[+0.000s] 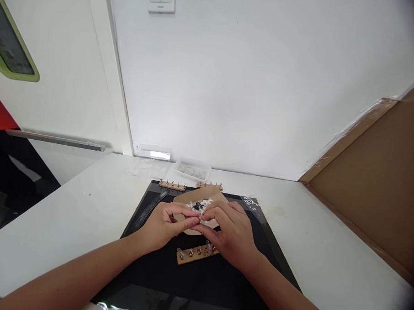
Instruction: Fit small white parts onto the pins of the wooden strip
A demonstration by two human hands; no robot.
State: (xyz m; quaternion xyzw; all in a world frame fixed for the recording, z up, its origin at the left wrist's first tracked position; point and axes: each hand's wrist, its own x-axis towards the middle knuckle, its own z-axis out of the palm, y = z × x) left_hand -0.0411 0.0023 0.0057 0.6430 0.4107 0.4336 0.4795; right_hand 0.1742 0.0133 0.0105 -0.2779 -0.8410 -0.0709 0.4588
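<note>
Small pale piece (200, 217) sits pinched between the fingertips of my left hand (163, 224) and my right hand (233, 229), both grips closed on it, over the near part of a brown paper tray (211, 191) holding white bits and black bits (198, 206). Nearer me, a studded wooden strip (189, 260) lies on the black mat (228, 290) covering part of the desk (77, 218).

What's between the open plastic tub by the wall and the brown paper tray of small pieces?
Two short wooden strips with little pins, along the far edge of the black mat, in the head view.
</note>
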